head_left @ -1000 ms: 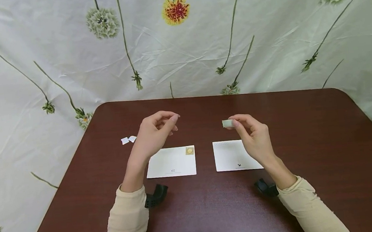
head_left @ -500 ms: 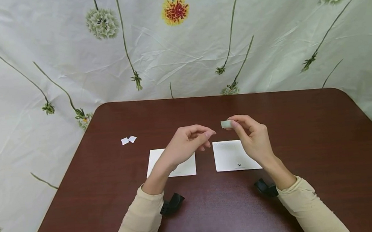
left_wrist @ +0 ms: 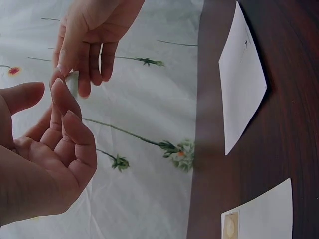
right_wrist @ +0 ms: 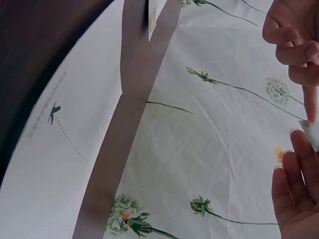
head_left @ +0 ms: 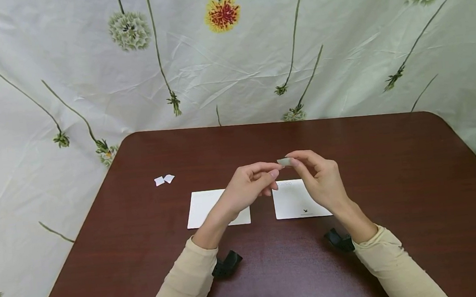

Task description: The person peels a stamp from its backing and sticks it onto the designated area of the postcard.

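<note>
Between thumb and forefinger, my right hand (head_left: 323, 182) pinches a small pale green stamp (head_left: 284, 162) above the table. My left hand (head_left: 242, 191) has its forefinger extended to the stamp's free edge; in the left wrist view its thumb stands away from that finger, and the other fingers bend loosely. Serrated edging shows on the stamp (right_wrist: 310, 133) in the right wrist view. Under the hands lie two white postcards. The right postcard (head_left: 291, 203) bears a small bird print; the left postcard (head_left: 205, 207) carries a gold stamp (left_wrist: 231, 225), hidden by the left hand in the head view.
Two small white paper scraps (head_left: 164, 180) lie at the left of the brown table (head_left: 373, 153). Behind the table's far edge hangs a pale cloth (head_left: 195, 75) printed with flowers. Black wrist mounts (head_left: 227, 264) sit at both sleeves.
My left hand has moved right, from over the left postcard to the stamp in the right hand. The right hand has shifted only slightly, and the stamp has tilted.
</note>
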The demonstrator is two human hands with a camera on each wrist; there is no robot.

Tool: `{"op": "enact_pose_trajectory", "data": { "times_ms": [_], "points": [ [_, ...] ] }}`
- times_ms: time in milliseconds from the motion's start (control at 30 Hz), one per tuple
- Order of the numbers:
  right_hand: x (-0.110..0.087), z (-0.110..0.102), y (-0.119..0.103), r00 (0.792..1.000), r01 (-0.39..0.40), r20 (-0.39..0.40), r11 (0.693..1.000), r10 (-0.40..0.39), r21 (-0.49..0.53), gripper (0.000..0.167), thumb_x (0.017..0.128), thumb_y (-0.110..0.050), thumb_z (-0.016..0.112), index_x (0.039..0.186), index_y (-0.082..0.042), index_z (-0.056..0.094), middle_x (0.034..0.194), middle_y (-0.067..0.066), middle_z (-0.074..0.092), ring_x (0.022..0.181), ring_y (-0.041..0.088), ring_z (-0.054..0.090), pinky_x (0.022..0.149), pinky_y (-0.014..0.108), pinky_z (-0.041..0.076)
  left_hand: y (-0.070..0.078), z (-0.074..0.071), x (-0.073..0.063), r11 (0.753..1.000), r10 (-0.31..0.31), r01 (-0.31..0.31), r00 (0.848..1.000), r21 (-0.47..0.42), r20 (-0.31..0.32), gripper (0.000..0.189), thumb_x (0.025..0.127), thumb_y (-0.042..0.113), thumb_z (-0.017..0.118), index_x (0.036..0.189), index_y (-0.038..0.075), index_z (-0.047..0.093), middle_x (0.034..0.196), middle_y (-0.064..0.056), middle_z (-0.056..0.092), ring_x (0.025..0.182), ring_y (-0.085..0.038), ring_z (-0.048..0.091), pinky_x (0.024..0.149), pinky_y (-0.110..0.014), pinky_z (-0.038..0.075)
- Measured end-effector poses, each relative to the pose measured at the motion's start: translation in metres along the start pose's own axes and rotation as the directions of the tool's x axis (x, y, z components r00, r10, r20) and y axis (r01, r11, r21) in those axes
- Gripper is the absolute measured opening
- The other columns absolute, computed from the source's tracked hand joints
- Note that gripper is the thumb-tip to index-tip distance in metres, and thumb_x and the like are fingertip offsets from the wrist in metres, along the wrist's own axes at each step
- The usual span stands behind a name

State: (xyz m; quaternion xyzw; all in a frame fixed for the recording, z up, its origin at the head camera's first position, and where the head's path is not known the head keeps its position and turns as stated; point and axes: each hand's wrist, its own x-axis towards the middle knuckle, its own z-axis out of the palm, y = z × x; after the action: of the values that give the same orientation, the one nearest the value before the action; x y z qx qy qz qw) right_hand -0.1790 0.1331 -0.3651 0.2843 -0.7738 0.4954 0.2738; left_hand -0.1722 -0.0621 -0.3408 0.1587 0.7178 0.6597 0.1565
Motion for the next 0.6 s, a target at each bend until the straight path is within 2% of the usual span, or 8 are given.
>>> {"op": "enact_pose_trajectory", "data": {
  "times_ms": [267,467,533,600],
  "points": [
    [-0.0006,0.0013,0.0004,0.998,0.063,0.010,0.997,-0.063,-0.051,0.019,0.083,0.010,0.066,0.100,0.001,0.069,0.093,0.008,0.070,0.080,0.020,0.066,0.066,0.021,0.048,-0.0026,0.0010,0.0019,1.000,-0.004,0.004,1.000,0.010,-0.025,0.027,0.097,0.014,0.057,0.120,0.004,0.063,0.079,-0.005,0.065,0.066,-0.015,0.055,0.063,-0.024,0.043],
    [-0.0013,0.0033,0.0047,0.987,0.156,0.052,0.984,-0.152,-0.087,0.027,0.077,0.009,0.073,0.102,0.000,0.069,0.097,0.008,0.069,0.091,0.023,0.063,0.077,0.033,0.049,-0.0022,0.0016,0.0025,0.999,-0.027,0.029,0.997,0.026,-0.077,0.028,0.098,0.018,0.056,0.121,0.005,0.063,0.099,-0.006,0.069,0.089,-0.022,0.063,0.072,-0.029,0.048],
    [-0.0018,0.0044,0.0058,0.980,0.196,0.059,0.976,-0.191,-0.098,0.021,0.083,-0.002,0.072,0.104,0.000,0.069,0.102,0.009,0.068,0.095,0.025,0.062,0.083,0.032,0.048,-0.0024,0.0021,0.0029,1.000,-0.028,0.029,0.995,0.008,-0.093,0.028,0.098,0.018,0.056,0.120,0.003,0.062,0.101,-0.008,0.069,0.095,-0.028,0.062,0.077,-0.034,0.049],
    [-0.0020,0.0048,0.0063,0.970,0.239,0.066,0.965,-0.233,-0.110,0.023,0.090,-0.016,0.068,0.106,0.000,0.068,0.107,0.011,0.067,0.099,0.027,0.060,0.087,0.031,0.046,-0.0023,0.0026,0.0029,1.000,-0.029,0.028,0.994,-0.011,-0.107,0.029,0.098,0.019,0.055,0.120,0.002,0.062,0.101,-0.007,0.069,0.098,-0.032,0.061,0.078,-0.036,0.049]
  ]
}}
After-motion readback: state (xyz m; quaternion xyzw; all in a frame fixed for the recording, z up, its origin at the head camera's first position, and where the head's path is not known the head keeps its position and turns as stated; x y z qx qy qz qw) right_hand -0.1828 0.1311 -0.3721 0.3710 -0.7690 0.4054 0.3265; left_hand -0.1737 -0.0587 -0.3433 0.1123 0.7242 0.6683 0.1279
